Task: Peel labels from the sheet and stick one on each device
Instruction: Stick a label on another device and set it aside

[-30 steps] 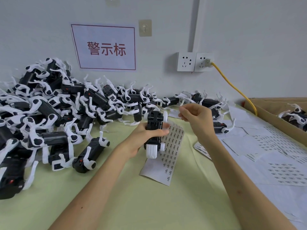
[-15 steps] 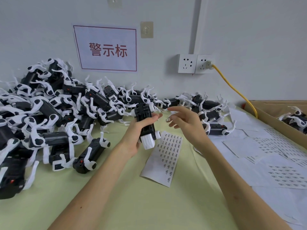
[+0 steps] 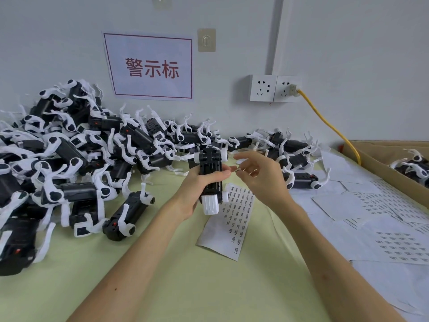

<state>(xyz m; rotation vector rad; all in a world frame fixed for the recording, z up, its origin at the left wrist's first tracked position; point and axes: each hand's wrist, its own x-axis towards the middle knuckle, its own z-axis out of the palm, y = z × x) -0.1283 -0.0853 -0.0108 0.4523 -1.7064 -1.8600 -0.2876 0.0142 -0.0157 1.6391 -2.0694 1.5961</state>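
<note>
Right hand (image 3: 260,180): loose pinch, perhaps label (image 3: 238,170)

The scene is lit brightly and evenly; only faint shadows are cast beneath the pile of devices (image 3: 69,170). The edges are bent by wide-angle distortion.

White paper label sheet (image 3: 236,219): far end hidden behind the black-and-white plastic device (image 3: 210,166) gripped by the left hand (image 3: 192,194); print illegible. Tiny white label (image 3: 238,169) pinched in the right hand (image 3: 260,180): unreadable. Heap of like devices (image 3: 69,159), left: cut by edge.
</note>
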